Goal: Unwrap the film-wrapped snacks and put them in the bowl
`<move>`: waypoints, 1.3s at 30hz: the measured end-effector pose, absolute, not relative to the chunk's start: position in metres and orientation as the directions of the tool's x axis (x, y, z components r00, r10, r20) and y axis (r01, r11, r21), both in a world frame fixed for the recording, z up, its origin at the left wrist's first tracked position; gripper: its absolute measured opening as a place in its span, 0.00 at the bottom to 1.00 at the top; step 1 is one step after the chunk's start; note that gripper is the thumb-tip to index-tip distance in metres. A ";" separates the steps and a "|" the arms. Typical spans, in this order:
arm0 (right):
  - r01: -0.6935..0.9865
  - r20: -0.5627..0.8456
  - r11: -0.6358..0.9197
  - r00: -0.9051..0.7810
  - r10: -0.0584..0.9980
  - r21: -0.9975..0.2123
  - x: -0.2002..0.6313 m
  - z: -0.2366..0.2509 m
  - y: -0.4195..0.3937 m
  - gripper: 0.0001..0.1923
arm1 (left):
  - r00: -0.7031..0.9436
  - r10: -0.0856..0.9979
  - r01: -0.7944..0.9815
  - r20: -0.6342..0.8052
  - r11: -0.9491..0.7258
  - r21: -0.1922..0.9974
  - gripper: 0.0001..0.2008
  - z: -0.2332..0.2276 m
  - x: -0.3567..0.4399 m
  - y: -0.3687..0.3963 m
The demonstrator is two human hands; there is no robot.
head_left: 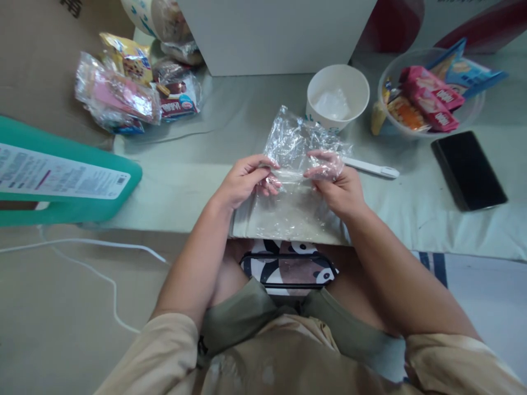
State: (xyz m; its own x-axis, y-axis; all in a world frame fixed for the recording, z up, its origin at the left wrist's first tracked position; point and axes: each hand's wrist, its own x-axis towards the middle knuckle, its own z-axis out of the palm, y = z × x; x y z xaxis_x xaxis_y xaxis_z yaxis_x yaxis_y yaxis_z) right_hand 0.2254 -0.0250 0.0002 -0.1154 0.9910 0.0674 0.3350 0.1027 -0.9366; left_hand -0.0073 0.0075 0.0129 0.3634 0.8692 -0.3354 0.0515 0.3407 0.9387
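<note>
A crumpled clear plastic bag (290, 140) lies on the pale green table (197, 175) right in front of me. My left hand (247, 181) pinches its left edge with thumb and fingers. My right hand (335, 184) grips the right edge, and its fingertips are covered by the thin plastic. The bag's lower part (288, 216) spreads flat down to the table's front edge. Whether anything is inside the bag cannot be made out.
A white paper cup (337, 96) stands behind the bag, with a white pen-like stick (370, 167) beside it. A clear bowl of snack packets (428, 93) and a black phone (467, 170) sit right. Wrapped snacks (132, 88) pile far left. A teal container (61, 175) lies left.
</note>
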 end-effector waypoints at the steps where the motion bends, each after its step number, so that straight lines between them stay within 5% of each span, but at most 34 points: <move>1: 0.355 0.097 0.127 -0.101 0.990 -0.926 0.226 0.000 -0.025 0.16 | 0.376 0.866 0.041 -0.331 0.341 0.939 0.06 0.013 -0.008 0.007; 7: 0.530 0.234 0.254 -0.106 0.966 -0.809 0.233 0.000 -0.024 0.15 | 0.393 0.896 0.056 -0.206 0.200 0.978 0.07 0.012 -0.012 0.008; 13: 0.656 0.175 0.293 -0.241 0.955 -0.696 0.238 0.002 -0.026 0.09 | 0.396 0.918 0.296 -0.009 -0.119 0.948 0.14 0.011 -0.014 0.014; 19: 0.718 0.170 0.321 -0.277 0.946 -0.618 0.241 0.000 -0.023 0.12 | 0.317 0.947 0.223 -0.058 -0.015 0.975 0.12 0.006 -0.017 0.017; 21: 0.726 0.170 0.328 -0.285 0.943 -0.605 0.243 -0.002 -0.022 0.14 | 0.223 0.970 0.204 -0.099 0.052 0.978 0.20 0.005 -0.017 0.017; 25: 0.699 0.228 0.317 -0.221 0.948 -0.641 0.248 -0.005 -0.021 0.15 | 0.096 0.995 0.320 -0.014 -0.018 0.947 0.18 0.007 -0.017 0.018; 29: 0.593 0.264 0.264 -0.089 0.960 -0.760 0.246 -0.010 -0.016 0.24 | 0.248 0.965 0.279 0.086 -0.156 0.948 0.05 0.012 -0.018 0.016; 34: 0.441 0.109 0.184 -0.189 0.976 -0.879 0.232 -0.017 -0.012 0.52 | 0.352 0.936 0.145 -0.012 -0.041 0.989 0.18 0.017 -0.015 0.008; 37: 0.389 0.030 0.096 -0.173 0.985 -0.916 0.226 -0.018 -0.013 0.51 | 0.317 0.940 0.126 -0.126 0.090 0.988 0.32 0.018 -0.012 0.007; 39: 0.385 0.024 0.062 -0.104 0.994 -0.921 0.226 -0.017 -0.012 0.49 | 0.360 0.912 0.088 -0.196 0.176 0.981 0.29 0.016 -0.009 0.007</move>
State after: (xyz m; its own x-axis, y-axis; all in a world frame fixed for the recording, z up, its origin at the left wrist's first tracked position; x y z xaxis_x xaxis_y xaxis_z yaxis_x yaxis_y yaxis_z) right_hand 0.2265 -0.0116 -0.0172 -0.1041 0.9943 0.0237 0.3850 0.0623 -0.9208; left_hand -0.0087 0.0075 0.0161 0.3597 0.9123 -0.1957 0.0877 0.1758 0.9805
